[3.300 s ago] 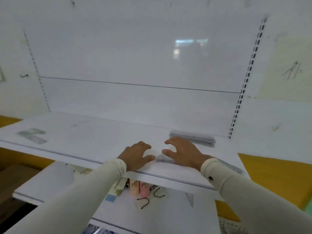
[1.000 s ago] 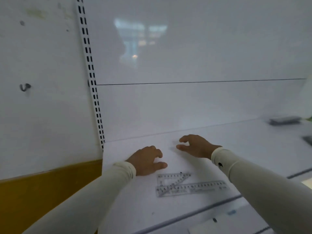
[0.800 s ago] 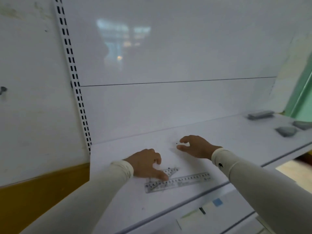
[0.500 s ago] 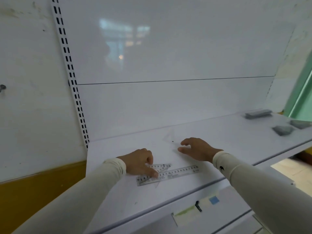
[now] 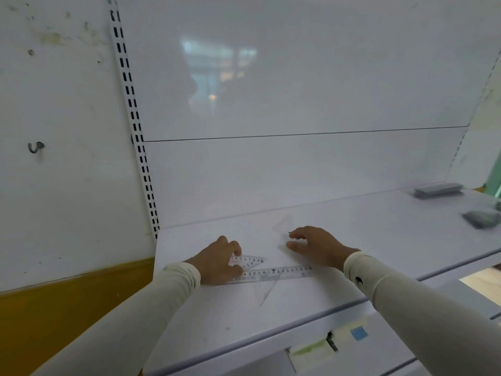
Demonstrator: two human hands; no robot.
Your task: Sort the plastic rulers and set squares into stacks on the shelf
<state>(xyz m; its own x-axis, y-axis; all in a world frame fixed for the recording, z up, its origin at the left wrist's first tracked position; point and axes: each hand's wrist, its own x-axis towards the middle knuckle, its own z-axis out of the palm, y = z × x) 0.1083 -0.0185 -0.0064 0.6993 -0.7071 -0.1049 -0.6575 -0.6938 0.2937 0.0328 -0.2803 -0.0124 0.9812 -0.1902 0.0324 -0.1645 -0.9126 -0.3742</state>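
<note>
Single head-worn wide-angle view — looking forward and down from above the person's forearms, sitting close over the shelf (image 5: 379,240) front edge, facing the white back panel (image 5: 298,90) square-on; slotted upright (image 5: 135,126) bending at left — lens distortion.

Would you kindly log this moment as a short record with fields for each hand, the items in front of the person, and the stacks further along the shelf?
left hand: fingers curled on the small set square and the end of the straight ruler
right hand: loosely open, on or just above the shelf, holding nothing
other clear triangle: faint, beyond right hand
stacks: far right, grey, blurred
</note>
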